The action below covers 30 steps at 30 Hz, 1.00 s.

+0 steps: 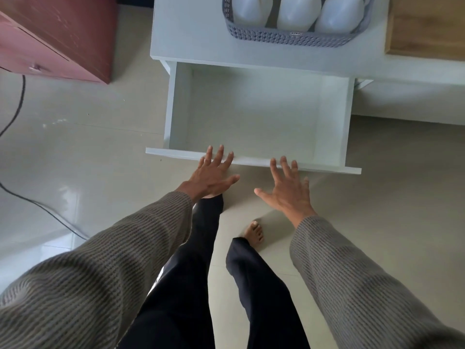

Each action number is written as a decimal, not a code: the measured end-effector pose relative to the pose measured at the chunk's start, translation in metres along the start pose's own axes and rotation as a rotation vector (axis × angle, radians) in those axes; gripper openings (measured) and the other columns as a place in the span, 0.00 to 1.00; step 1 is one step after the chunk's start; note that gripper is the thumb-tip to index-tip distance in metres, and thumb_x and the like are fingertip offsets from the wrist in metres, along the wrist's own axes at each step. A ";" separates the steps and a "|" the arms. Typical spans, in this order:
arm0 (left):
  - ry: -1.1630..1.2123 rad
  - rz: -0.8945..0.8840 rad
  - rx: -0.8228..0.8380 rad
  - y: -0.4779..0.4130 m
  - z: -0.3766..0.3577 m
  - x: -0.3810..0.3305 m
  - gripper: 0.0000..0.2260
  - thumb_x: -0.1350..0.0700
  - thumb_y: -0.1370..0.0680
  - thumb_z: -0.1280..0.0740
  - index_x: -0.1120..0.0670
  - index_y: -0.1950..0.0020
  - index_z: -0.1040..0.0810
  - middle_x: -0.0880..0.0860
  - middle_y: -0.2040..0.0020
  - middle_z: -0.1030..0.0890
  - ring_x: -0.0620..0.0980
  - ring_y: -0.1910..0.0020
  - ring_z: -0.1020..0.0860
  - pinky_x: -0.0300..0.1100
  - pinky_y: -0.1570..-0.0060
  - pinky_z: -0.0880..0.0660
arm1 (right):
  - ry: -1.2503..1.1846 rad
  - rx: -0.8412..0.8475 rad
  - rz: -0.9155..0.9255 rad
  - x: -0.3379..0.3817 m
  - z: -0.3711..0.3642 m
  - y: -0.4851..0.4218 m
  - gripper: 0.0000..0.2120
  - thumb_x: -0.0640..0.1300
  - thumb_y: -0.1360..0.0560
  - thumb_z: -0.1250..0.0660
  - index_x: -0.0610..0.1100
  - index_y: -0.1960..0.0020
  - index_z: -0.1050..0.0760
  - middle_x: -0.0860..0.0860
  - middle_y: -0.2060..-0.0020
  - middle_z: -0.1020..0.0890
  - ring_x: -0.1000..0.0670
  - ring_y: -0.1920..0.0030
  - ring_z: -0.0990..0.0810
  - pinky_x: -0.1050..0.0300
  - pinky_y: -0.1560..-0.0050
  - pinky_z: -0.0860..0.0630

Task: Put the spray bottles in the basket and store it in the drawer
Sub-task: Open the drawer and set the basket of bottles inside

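Both hands spread flat, left hand (214,173) and right hand (289,186) at near front of open drawer (254,162); basket (289,37) with spray bottles (298,15) on far worktop (191,34).

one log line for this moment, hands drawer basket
drawer: open, nothing in it | basket: on cabinet top, three bottles in it | left hand: open at drawer front | right hand: open at drawer front
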<state>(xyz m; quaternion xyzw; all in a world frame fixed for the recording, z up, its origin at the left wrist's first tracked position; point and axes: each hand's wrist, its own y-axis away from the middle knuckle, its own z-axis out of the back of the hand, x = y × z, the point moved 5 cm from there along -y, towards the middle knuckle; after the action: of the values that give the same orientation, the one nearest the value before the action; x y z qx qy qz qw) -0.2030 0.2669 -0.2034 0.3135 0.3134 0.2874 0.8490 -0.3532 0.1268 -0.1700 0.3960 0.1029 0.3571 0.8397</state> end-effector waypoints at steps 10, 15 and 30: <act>0.018 0.038 0.171 0.037 -0.029 -0.001 0.32 0.36 0.19 0.49 0.46 0.19 0.56 0.53 0.19 0.61 0.59 0.21 0.64 0.58 0.23 0.59 | 0.028 0.162 -0.015 -0.002 -0.031 0.041 0.47 0.68 0.23 0.40 0.54 0.19 0.66 0.49 0.19 0.65 0.42 0.19 0.63 0.34 0.22 0.49; 0.031 0.068 0.311 0.053 -0.033 -0.002 0.31 0.35 0.19 0.51 0.45 0.19 0.54 0.51 0.19 0.59 0.56 0.20 0.60 0.57 0.23 0.59 | 0.058 0.224 -0.020 0.000 -0.040 0.061 0.44 0.66 0.22 0.42 0.53 0.19 0.65 0.49 0.19 0.63 0.42 0.18 0.62 0.36 0.23 0.46; 0.312 0.088 0.265 0.051 0.100 0.038 0.23 0.43 0.17 0.43 0.49 0.23 0.36 0.50 0.23 0.34 0.47 0.24 0.36 0.42 0.25 0.42 | -0.161 0.452 -0.159 0.013 -0.005 0.043 0.42 0.63 0.23 0.37 0.50 0.18 0.53 0.49 0.18 0.56 0.42 0.18 0.55 0.42 0.22 0.42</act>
<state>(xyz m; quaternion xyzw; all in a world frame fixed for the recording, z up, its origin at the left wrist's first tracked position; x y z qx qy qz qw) -0.1224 0.2897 -0.1197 0.3878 0.4621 0.3255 0.7281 -0.3684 0.1577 -0.1402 0.5916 0.1439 0.2253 0.7606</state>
